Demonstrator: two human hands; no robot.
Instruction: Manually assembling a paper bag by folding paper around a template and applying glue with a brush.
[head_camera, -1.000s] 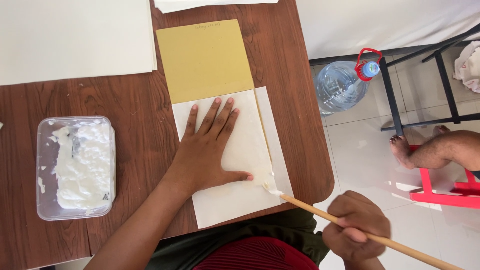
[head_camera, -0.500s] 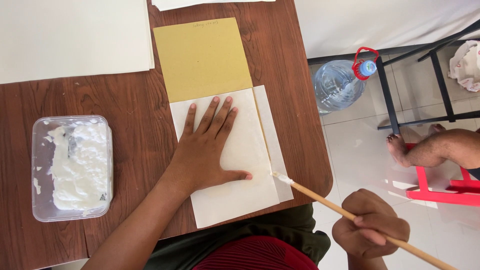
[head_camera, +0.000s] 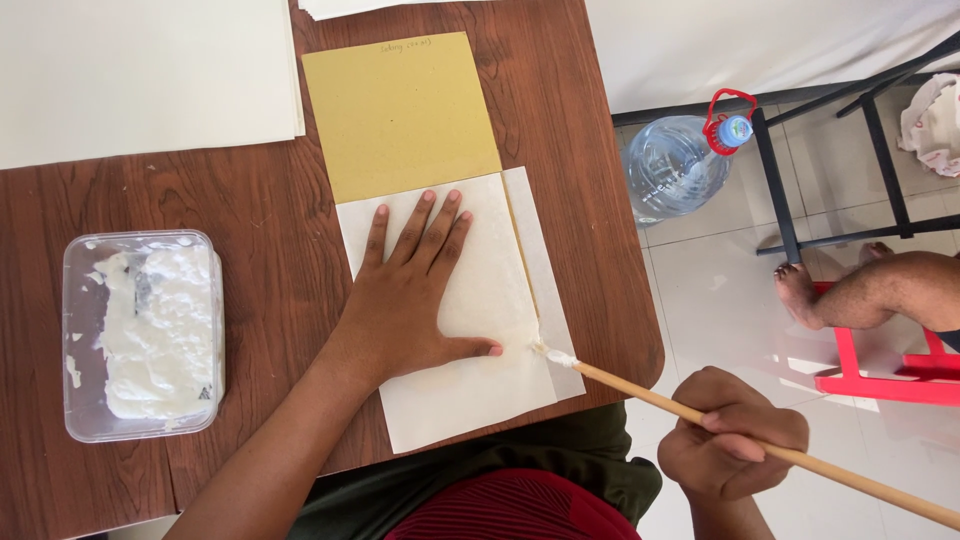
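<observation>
Cream paper sheet (head_camera: 480, 330), lying flat on dark wood bench (head_camera: 250, 210), w/ left hand (head_camera: 415, 290) pressing down on it; fingers (head_camera: 432, 225) spread wide & flat, holding nothing, thumb stretching out toward sheet's right side.
Folded paper strip (head_camera: 545, 290), same cream, running along sheet's right edge, just right of left thumb tip.
Wooden brush stick (head_camera: 760, 448), long & thin, being gripped by right hand (head_camera: 730, 447) off the bench edge; fingers curling tight round the shaft. White-coated tip (head_camera: 556, 356) touching the strip, just right of left thumb.
Mustard-yellow card (head_camera: 400, 110), lying beyond left fingertips, its near edge tucked under the sheet.
Clear plastic tub (head_camera: 140, 335) w/ white paste, sitting well left of left hand, apart from the sheet.
Large white sheets (head_camera: 140, 70), lying far-left of fingers at bench's far side.
Clear water bottle (head_camera: 685, 160), blue cap, red handle, standing on floor beyond right hand.
Another person's bare foot (head_camera: 870, 290) resting near red frame (head_camera: 880, 375), right of right hand.
</observation>
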